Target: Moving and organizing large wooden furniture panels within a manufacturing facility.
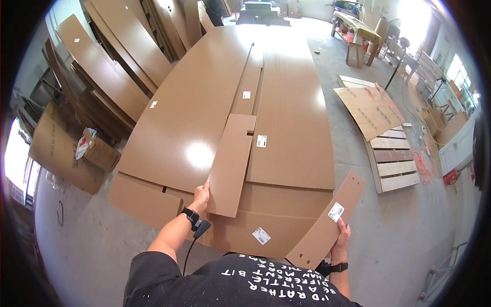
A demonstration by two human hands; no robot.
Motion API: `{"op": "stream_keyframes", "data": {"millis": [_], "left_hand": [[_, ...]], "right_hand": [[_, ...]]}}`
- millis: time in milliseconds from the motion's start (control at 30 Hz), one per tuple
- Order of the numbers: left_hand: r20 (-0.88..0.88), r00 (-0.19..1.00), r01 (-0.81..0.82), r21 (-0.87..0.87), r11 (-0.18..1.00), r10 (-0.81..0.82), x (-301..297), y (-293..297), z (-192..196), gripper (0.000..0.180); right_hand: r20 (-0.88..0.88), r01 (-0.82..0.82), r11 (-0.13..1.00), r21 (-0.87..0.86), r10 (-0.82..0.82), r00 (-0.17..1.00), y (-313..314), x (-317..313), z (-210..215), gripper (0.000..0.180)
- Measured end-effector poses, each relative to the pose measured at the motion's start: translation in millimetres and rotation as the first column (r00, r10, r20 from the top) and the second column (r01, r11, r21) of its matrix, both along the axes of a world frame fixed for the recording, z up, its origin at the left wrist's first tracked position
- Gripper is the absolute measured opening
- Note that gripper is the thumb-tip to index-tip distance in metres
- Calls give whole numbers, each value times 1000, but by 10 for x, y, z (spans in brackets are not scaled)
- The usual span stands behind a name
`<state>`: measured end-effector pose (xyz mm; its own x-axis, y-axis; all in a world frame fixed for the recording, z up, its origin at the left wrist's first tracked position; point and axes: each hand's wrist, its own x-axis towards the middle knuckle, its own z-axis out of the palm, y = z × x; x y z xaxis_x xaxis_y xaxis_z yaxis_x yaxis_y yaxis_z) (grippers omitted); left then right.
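My left hand (201,196) is closed on the left edge of a brown notched panel (230,163), which lies lengthwise over the middle of a stack of boards. A small cutout shows near the far right corner of that panel. On the right, my right hand (341,238) grips a narrow brown board (327,220) by its outer edge, and some of its fingers are hidden beneath it. This board is held at a slant beside the stack. It has a white label (336,211) and small round holes near both ends.
Large brown panels (179,133) are stacked before me, with a labelled board (266,221) at the near end. More panels (102,66) lean at the left beside a cardboard box (101,153). At the right, a wooden pallet (394,171) carries a plywood sheet (368,110); a workbench (356,24) stands farther back.
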<state>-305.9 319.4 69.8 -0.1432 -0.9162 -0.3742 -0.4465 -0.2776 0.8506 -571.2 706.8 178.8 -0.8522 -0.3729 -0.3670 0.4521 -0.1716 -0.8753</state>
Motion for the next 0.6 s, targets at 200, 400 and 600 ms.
{"op": "stream_keyframes", "data": {"millis": [200, 400, 600], "left_hand": [[103, 994, 43, -25, 999, -40, -91, -77, -110, 41], [13, 998, 57, -186, 981, -55, -99, -154, -369, 38], [133, 991, 47, -207, 977, -19, -246, -146, -224, 32]], "right_hand": [[26, 17, 1000, 26, -18, 999, 62, 87, -82, 39], [10, -39, 997, 62, 38, 999, -8, 182, 40, 41], [34, -84, 996, -2, 84, 996, -115, 247, 71, 37]]}}
